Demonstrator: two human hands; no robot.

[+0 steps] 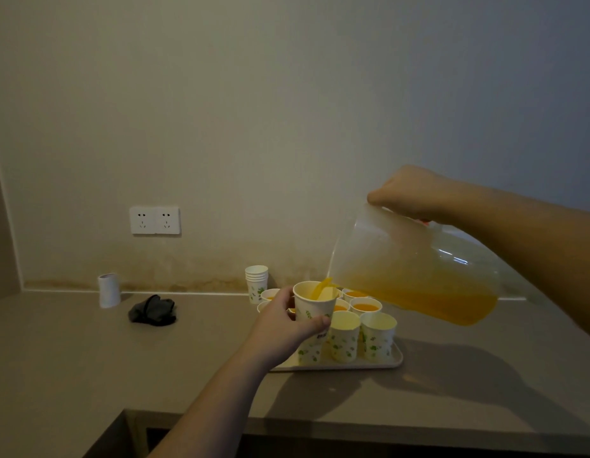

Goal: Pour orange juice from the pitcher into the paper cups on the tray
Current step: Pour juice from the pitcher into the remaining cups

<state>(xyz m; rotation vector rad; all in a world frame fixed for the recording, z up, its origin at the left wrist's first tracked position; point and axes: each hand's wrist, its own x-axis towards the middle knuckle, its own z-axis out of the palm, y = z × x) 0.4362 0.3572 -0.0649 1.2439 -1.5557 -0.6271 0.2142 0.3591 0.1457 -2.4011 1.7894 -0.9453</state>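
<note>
My right hand grips the handle of a clear plastic pitcher, tipped to the left with orange juice pooled in its lower side. A stream of juice runs from its spout into a white paper cup with green leaf print. My left hand holds that cup lifted above the white tray. Several more cups stand on the tray: two empty ones at the front, and filled ones behind them, partly hidden by the held cup and my left hand.
A stack of spare paper cups stands behind the tray near the wall. To the left lie a crumpled dark cloth and a white roll. A double wall socket sits above. The counter's front edge runs below my arms.
</note>
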